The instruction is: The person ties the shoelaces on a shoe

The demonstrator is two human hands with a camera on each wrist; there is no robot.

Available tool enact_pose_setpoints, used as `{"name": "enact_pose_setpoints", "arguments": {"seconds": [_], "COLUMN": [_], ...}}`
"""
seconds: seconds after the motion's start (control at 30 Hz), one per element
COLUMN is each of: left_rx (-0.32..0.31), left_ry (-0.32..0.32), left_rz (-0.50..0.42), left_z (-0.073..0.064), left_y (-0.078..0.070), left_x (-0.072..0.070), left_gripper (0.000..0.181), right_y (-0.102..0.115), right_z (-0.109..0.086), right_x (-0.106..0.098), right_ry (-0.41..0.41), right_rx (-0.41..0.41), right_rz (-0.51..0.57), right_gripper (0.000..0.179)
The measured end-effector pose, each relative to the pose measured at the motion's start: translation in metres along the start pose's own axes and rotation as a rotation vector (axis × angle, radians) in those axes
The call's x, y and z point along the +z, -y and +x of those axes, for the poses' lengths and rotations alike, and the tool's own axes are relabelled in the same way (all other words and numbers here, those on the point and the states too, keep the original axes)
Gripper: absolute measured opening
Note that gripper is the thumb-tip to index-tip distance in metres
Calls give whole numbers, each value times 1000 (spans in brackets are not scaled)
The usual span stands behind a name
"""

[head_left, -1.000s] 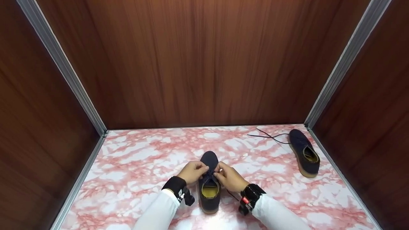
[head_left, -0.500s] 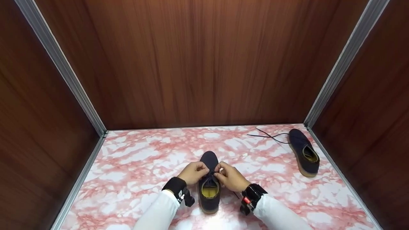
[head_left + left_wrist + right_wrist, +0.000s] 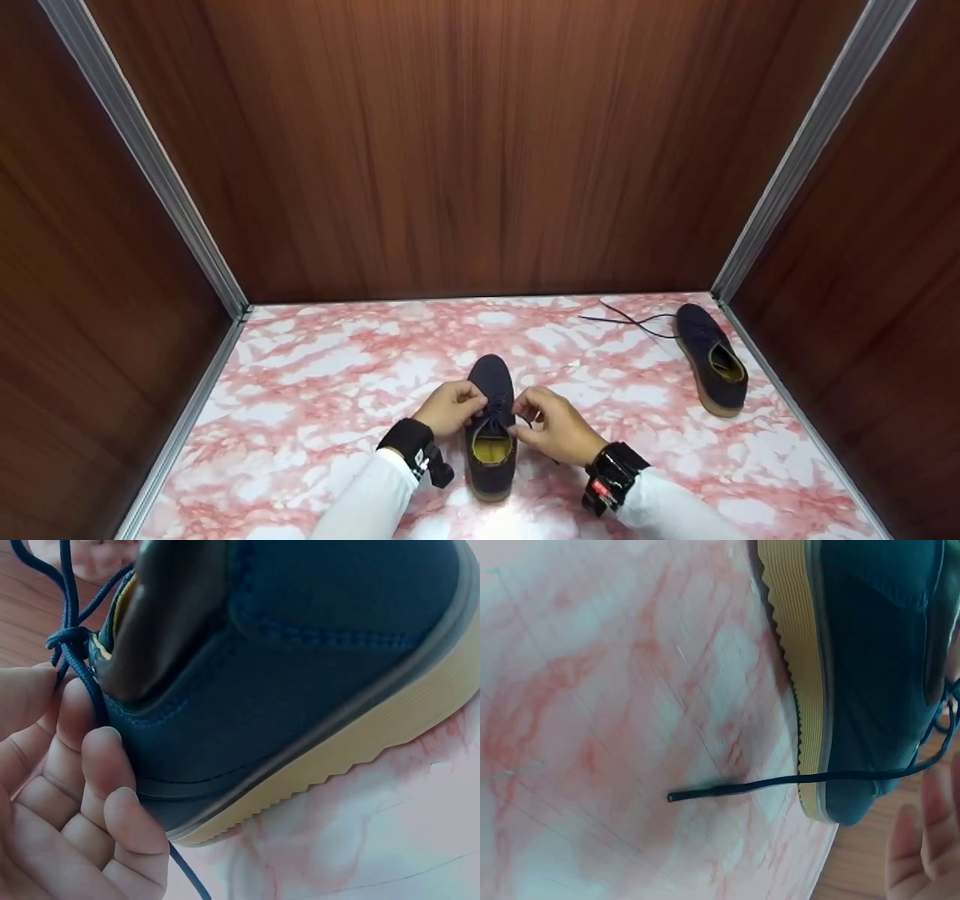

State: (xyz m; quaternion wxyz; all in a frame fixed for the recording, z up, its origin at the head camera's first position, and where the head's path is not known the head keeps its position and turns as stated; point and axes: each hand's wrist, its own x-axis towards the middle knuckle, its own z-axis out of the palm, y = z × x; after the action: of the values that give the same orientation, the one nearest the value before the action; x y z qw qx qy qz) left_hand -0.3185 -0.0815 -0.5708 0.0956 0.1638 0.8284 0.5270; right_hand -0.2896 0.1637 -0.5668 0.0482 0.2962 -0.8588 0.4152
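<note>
A dark navy lace-up shoe (image 3: 491,375) stands upright on the pink marbled surface, toe pointing away from me. At its left side my left hand (image 3: 452,409) pinches the blue shoelace (image 3: 69,596) between thumb and forefinger, right beside a knot over the shoe's opening. My right hand (image 3: 559,427) is at the shoe's right side, thumb and forefinger spread apart with a strand of lace between them. In the right wrist view, a loose lace end (image 3: 780,780) hangs across the shoe's side, past the partly cropped fingers (image 3: 907,847).
The matching shoe (image 3: 705,352) stands at the far right, its untied laces (image 3: 634,321) crossing on the surface to its left. Brown wood-grain panels (image 3: 480,150) with grey metal corner strips enclose the back and sides.
My right hand has drawn back right and toward me, its thumb and forefinger parting at the laces. The left hand has barely moved, and more of the lacing shows between the hands.
</note>
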Motion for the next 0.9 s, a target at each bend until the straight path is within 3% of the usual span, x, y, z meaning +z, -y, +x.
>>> {"name": "enact_pose_setpoints", "arguments": {"seconds": [0.13, 0.3, 0.5, 0.6, 0.9], "left_rx": [-13, -17, -12, -8, -26], "left_ry": [-8, -19, -28, -31, -59], "left_rz": [7, 4, 10, 18, 53], "left_z": [-1, -1, 0, 0, -2], "left_y": [-1, -1, -1, -2, -3], "left_x": [0, 1, 5, 5, -2], "left_gripper": [19, 19, 19, 18, 17], "right_y": [6, 16, 17, 15, 8], "right_z": [-3, 1, 5, 7, 16], "right_x": [4, 15, 23, 23, 9], "right_ry": [16, -40, -138, -166, -163], "right_rx": [-55, -78, -110, -75, 133], "right_rz": [13, -5, -24, 9, 173], "right_gripper": [38, 43, 22, 17, 21]}}
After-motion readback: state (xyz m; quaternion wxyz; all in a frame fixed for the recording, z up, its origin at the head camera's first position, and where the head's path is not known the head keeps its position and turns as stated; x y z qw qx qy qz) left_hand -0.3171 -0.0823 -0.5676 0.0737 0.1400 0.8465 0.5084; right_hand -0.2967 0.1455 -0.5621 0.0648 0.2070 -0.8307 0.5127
